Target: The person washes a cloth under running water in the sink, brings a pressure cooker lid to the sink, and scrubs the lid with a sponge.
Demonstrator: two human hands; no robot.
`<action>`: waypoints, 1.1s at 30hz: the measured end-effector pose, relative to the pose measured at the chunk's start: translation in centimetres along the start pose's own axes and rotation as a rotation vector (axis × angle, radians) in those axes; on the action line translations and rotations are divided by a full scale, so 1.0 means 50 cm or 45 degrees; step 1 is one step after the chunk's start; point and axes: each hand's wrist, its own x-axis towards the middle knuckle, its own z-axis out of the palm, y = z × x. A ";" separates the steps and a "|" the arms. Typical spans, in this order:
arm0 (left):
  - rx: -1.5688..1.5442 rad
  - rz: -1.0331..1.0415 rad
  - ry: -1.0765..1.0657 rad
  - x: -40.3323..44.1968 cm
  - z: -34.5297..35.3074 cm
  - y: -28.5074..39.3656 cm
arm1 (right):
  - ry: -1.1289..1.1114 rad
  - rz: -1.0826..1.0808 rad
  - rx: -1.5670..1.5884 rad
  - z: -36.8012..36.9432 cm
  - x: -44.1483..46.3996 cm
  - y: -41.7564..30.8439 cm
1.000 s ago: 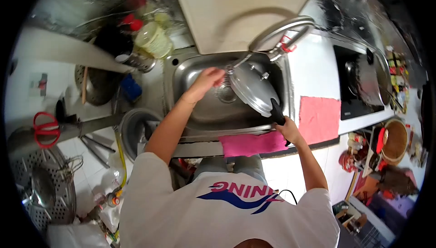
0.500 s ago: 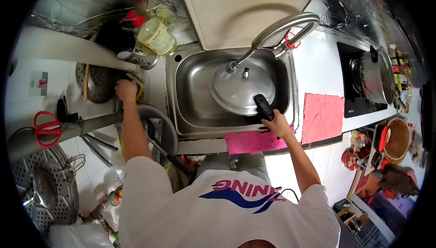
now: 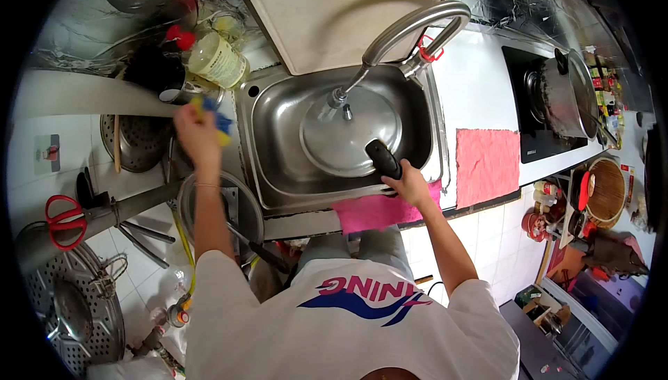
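Before me at the sink [image 3: 278, 150], the right hand [image 3: 409, 184] clasps a steel lid [image 3: 348, 136] by its black handle [image 3: 383, 159], best kept steady, while the left hand [image 3: 197, 133] pinches a blue-and-yellow sponge [image 3: 222, 124].

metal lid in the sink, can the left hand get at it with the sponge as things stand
Probably yes: the left hand, gripping the sponge, is beside the sink, and the lid looks open from the near left; only the faucet spout hangs over its far part.
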 end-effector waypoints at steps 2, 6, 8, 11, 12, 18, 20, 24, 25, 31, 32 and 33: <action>0.257 0.411 -0.166 -0.094 0.074 0.086 | -0.012 0.006 0.024 -0.006 0.001 -0.003; 0.241 0.321 -0.770 -0.242 0.276 0.092 | -0.021 -0.030 0.072 -0.002 0.005 0.005; 0.042 0.206 -0.856 -0.304 0.327 0.119 | -0.035 -0.016 0.010 0.002 0.008 0.004; -0.139 0.477 -0.802 -0.370 0.346 0.112 | -0.061 -0.007 -0.055 0.009 0.008 0.004; -0.223 0.498 -0.759 -0.377 0.354 0.098 | -0.062 -0.013 -0.070 0.008 0.009 0.006; -0.118 0.397 -0.495 -0.255 0.440 -0.122 | -0.075 -0.020 -0.036 0.007 0.008 0.002; -0.164 0.268 -0.541 -0.251 0.467 -0.149 | -0.102 0.019 -0.032 0.001 0.010 -0.008; -0.098 0.280 -0.666 -0.313 0.404 -0.041 | -0.048 -0.023 -0.191 0.014 0.002 -0.006; -0.207 0.295 -0.725 -0.333 0.391 -0.025 | -0.053 -0.001 -0.216 0.014 0.003 -0.011; -0.591 0.531 -1.116 -0.419 0.309 0.116 | -0.078 0.006 -0.180 0.011 0.009 -0.004; -0.573 0.538 -1.095 -0.392 0.326 0.089 | -0.078 0.004 -0.185 0.012 0.009 -0.006; -0.467 0.473 -0.898 -0.392 0.366 0.031 | -0.073 0.015 -0.203 0.015 0.006 -0.012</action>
